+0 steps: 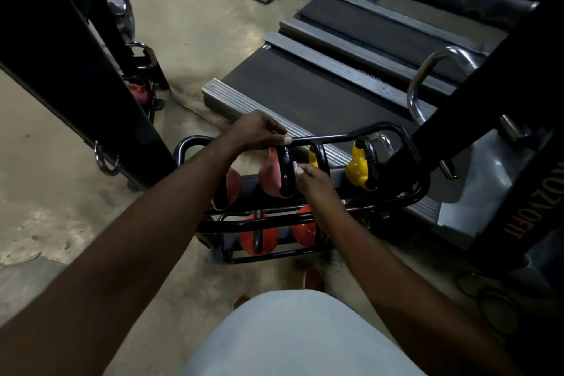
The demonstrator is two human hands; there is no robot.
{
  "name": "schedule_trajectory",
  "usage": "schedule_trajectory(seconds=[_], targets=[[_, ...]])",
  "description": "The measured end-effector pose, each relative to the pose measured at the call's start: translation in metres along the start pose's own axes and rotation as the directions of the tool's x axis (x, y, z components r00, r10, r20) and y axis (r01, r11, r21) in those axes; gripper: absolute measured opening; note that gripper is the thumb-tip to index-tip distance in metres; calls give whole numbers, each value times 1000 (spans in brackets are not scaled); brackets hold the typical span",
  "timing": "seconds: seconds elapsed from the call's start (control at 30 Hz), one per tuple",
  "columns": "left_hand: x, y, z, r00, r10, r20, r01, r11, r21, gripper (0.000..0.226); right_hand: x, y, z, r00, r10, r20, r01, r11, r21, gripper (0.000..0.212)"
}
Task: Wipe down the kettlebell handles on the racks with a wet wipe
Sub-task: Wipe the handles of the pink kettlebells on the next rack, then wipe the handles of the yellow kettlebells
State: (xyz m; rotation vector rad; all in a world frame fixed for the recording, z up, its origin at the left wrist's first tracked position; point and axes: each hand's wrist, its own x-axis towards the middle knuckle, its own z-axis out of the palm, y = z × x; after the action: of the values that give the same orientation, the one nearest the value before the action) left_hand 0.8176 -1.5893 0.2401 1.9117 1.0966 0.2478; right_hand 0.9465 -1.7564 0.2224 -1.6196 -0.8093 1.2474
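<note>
A low black tube rack (pixel 418 186) stands on the floor in front of me. Its upper tier holds a pink kettlebell (pixel 270 175) with a black handle (pixel 287 168), another pink one (pixel 232 183) to its left, and two yellow kettlebells (pixel 358 166) to the right. Two red-orange kettlebells (pixel 258 238) sit on the lower tier. My left hand (pixel 259 131) grips the top of the pink kettlebell's handle, beside the rack's top bar. My right hand (pixel 311 177) presses a small white wipe (pixel 297 167) against the right side of that same handle.
Treadmill decks (pixel 305 94) lie just behind the rack. A black machine frame (pixel 61 49) with chrome handles rises at the left. A dark machine marked in orange letters (pixel 515 210) crowds the right. Bare concrete floor (pixel 61 223) spreads to the left; my knee is below.
</note>
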Motion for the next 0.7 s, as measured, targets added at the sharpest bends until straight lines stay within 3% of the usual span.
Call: schedule_trajectory(seconds=[0.1, 0.17, 0.27, 0.37, 0.43, 0.53, 0.6, 0.7], targets=[[1, -3, -1, 1000, 6, -12, -6, 1000, -7, 36, -23, 28, -10, 930, -365, -48, 345, 910, -231, 15], [0, -5, -2, 1000, -1, -9, 1, 1000, -18, 36, -25, 39, -11, 855, -517, -33, 466, 796, -386, 17], [0, -4, -1, 1000, 7, 0, -7, 1000, -15, 36, -18, 36, -9, 689, -718, 98, 597, 486, -638, 17], [0, -2, 2, 1000, 12, -14, -12, 1000, 8, 36, -9, 23, 3, 558, -765, 323, 637, 145, -757, 8], [-1, -1, 0, 1000, 14, -15, -13, 1000, 29, 37, -6, 21, 12, 526, -761, 381, 615, 30, -788, 6], [-3, 0, 0, 1000, 6, -1, -6, 1000, 2, 36, -6, 32, 8, 536, -765, 358, 633, 83, -770, 7], [-3, 0, 3, 1000, -10, -5, 9, 999, -36, 38, -12, 44, -3, 605, -754, 256, 655, 289, -698, 12], [-1, -1, 9, 998, -58, -14, 57, 996, -64, 40, -18, 44, -22, 771, -634, 57, 577, 658, -483, 12]])
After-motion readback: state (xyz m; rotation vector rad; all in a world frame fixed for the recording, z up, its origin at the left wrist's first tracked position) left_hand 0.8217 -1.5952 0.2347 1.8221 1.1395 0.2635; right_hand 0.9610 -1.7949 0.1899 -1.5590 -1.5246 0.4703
